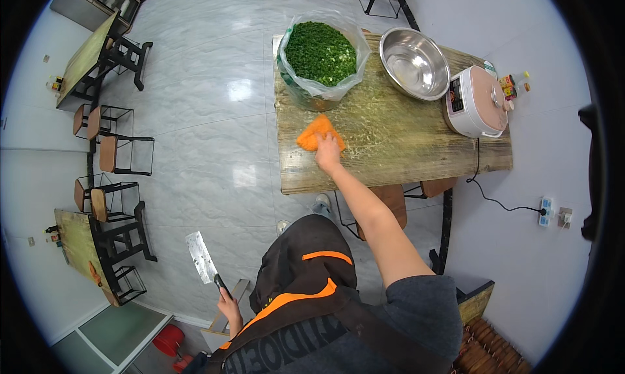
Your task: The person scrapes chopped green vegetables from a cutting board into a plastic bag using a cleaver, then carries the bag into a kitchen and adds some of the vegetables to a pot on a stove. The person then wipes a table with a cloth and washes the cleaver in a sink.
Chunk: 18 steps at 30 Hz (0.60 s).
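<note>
My right hand [328, 152] presses an orange cloth [320, 131] onto the wooden table [400, 149], near its left end. Small pale and green scraps are scattered over the wood to the right of the cloth. In my left hand [229, 306], low and away from the table, is the black handle of a cleaver [200, 258]; bits of green stick to its blade. Just beyond the cloth stands a tub lined with a clear plastic bag [317, 88], full of chopped green onions [320, 51]. A steel bowl [414, 64] rests to the right of the tub.
A white and pink rice cooker [476, 102] and condiment bottles [512, 86] stand at the table's right end. The cooker's cord hangs down to a wall-side power strip [546, 212]. A wooden stool [390, 208] is partly under the near edge. More tables and stools line the left wall.
</note>
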Tool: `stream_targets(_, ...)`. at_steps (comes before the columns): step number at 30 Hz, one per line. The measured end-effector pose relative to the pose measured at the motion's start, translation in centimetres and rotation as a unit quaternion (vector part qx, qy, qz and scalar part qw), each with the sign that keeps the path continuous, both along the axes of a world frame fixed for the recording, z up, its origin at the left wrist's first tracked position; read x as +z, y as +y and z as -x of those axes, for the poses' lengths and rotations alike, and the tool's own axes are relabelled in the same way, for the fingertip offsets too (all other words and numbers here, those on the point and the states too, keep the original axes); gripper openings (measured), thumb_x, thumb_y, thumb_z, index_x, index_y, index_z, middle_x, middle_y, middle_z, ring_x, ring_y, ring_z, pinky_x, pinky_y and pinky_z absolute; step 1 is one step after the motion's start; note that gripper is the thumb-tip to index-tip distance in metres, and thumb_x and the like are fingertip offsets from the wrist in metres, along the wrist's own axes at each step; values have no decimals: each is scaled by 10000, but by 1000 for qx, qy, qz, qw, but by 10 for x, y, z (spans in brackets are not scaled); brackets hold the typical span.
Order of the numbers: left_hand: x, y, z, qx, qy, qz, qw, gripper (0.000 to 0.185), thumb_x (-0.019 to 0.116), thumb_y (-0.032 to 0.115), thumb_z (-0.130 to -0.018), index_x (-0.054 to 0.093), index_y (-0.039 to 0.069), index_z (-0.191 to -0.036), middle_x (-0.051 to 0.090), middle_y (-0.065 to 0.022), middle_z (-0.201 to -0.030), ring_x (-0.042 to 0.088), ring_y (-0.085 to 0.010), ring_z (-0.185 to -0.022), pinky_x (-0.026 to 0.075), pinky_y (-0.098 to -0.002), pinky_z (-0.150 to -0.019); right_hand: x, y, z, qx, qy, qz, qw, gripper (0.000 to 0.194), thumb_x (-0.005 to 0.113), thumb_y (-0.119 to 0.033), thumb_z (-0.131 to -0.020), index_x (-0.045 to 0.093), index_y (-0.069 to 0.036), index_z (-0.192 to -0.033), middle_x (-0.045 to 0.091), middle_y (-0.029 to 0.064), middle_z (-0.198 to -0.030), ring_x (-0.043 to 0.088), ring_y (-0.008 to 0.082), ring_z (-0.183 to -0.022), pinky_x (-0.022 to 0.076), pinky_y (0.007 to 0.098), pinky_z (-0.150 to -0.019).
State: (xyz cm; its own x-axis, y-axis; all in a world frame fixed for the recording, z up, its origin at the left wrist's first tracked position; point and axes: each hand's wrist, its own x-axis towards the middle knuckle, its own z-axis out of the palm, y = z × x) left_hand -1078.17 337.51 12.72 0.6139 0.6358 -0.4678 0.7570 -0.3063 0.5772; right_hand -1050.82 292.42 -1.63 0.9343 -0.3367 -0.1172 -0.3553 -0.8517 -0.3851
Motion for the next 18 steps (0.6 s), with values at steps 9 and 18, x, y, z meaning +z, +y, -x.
stream_targets(9,1,3,-1,-32,-23,-12,999,534,438,438,-916,399,37,-564,368,0,-475,355,-93,-424,273,-272,-399,10,22,15,121,23,-71,990,545,562,-5,-659,511,-158,-1179,480,193,-1090,502,370,-986,436,420,-844)
stream_targets(18,-14,10,22,-1,-55,-12,998,551,445,451,-909,390,34,-553,367,-3,-477,357,-94,-436,288,-276,-411,13,47,46,168,56,-200,964,486,568,-26,-669,548,-127,-1144,533,171,-1051,522,345,-988,442,407,-837)
